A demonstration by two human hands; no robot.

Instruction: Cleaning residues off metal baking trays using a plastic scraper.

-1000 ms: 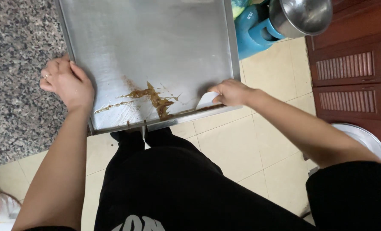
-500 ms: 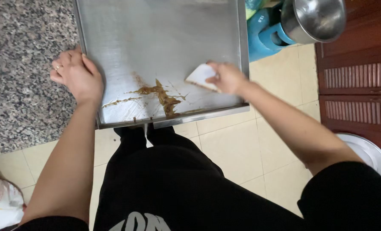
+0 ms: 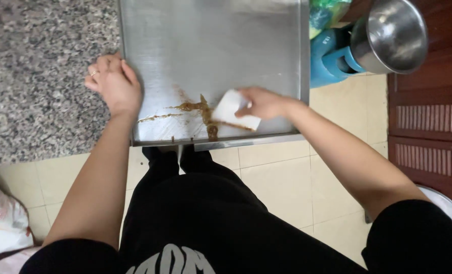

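Observation:
A large metal tray (image 3: 215, 45) juts out from a speckled granite counter (image 3: 38, 76) over the floor. Brown paste residue (image 3: 198, 112) is streaked near the tray's front edge. My right hand (image 3: 266, 103) holds a white scraper card (image 3: 232, 110) flat against the tray, its edge touching the brown residue. My left hand (image 3: 112, 81), wearing a ring, grips the tray's left rim where it meets the counter.
A steel bowl (image 3: 394, 34) sits on a blue plastic stool (image 3: 332, 58) at the upper right. Dark wooden cabinet doors (image 3: 434, 127) line the right side. A white plastic bag (image 3: 3, 223) lies on the beige floor tiles at the lower left. My black-trousered legs are below the tray.
My right hand has slid the white scraper leftward from the tray's right front corner into the brown residue. My left hand keeps its hold on the left rim.

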